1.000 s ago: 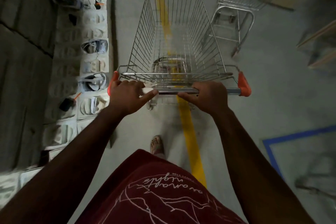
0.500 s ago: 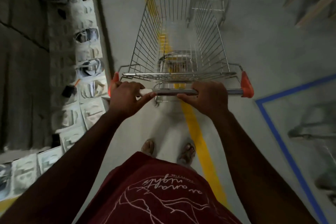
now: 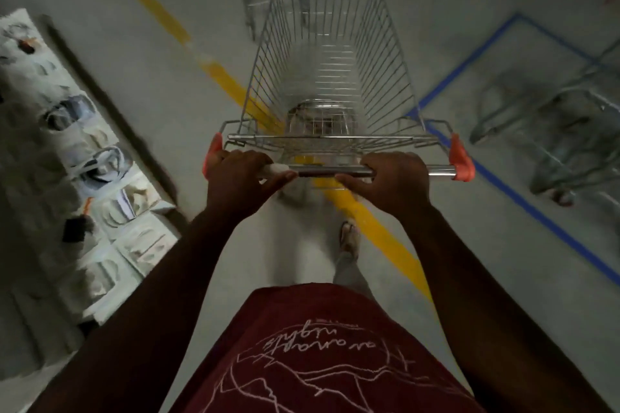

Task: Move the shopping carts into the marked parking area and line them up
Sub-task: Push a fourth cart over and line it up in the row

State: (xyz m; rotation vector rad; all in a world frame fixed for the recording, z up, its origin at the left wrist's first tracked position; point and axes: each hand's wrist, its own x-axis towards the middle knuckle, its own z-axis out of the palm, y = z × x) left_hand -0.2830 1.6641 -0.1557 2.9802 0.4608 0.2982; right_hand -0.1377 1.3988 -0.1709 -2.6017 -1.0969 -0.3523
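Wire cart [image 3: 330, 77] — silver, orange-capped corners, empty basket — both left hand [image 3: 240, 178] and right hand [image 3: 396, 179] curled tight around its handle bar [image 3: 330, 172].

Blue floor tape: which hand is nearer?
Right. The right hand grips the cart handle near its right end, toward the blue floor tape. The left hand grips the handle's left end, farther from the tape.
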